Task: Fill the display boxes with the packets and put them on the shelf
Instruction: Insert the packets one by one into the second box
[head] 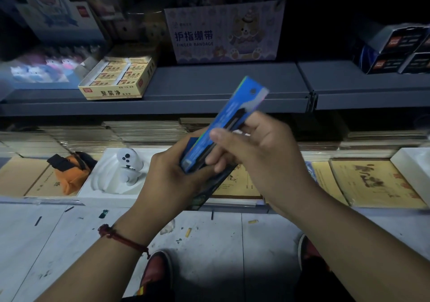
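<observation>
Shelf (221, 82) front edge mid-frame, open stretch between yellow box (116, 78) at left and dark boxes (395, 52) upper right | blue packet (235, 115) centre frame, tilted up-right | right hand (263, 148) pinches its middle | left hand (172, 178) grips its lower end

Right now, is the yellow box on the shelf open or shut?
Open. The yellow box has no top covering it, and rows of small packs show inside.

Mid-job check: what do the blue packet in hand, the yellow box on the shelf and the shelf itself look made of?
Blue packet: glossy printed card, possibly with a plastic front; it shows sheen and a punched hang hole. Yellow box: matte printed cardboard, with a folded-back lid flap. Shelf: probably grey painted metal, judging by its thin bent front lip.
</observation>
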Demonstrator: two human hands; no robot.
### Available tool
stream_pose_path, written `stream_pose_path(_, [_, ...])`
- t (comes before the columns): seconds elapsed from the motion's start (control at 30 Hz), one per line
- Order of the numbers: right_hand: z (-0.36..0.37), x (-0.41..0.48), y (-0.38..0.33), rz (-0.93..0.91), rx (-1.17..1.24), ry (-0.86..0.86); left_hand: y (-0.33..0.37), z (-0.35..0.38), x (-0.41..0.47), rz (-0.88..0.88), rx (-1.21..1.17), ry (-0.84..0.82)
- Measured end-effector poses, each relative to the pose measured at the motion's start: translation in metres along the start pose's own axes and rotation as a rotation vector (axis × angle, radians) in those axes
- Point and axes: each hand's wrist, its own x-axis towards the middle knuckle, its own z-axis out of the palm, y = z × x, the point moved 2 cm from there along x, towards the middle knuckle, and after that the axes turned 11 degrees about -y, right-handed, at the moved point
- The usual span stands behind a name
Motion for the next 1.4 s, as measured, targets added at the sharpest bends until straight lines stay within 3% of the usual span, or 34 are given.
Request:
stream_pose_path(0.23, [-0.029, 0.004, -0.017, -0.107, 0.133, 0.274, -0.008, -0.006, -0.003, -0.074, -0.081, 0.018])
stream_pose_path(0.57, [-0.041, 0.005, -0.013, -0.041, 0.007, 0.506, -0.005, -0.009, -0.002, -0.057, -0.184, 0.084])
stream_pose_path(0.7, [-0.044, 0.004, -0.011, -0.020, -0.093, 0.514, -0.004, -0.010, -0.003, -0.049, -0.168, 0.073])
stream_pose_path(1.1, [-0.039, 0.005, -0.011, -0.171, -0.057, 0.448, -0.007, -0.009, -0.004, -0.048, -0.102, 0.056])
stream_pose_path(1.4, [-0.027, 0.000, -0.001, -0.188, -0.488, 0.453, -0.003, -0.008, -0.003, 0.000, -0.029, 0.097])
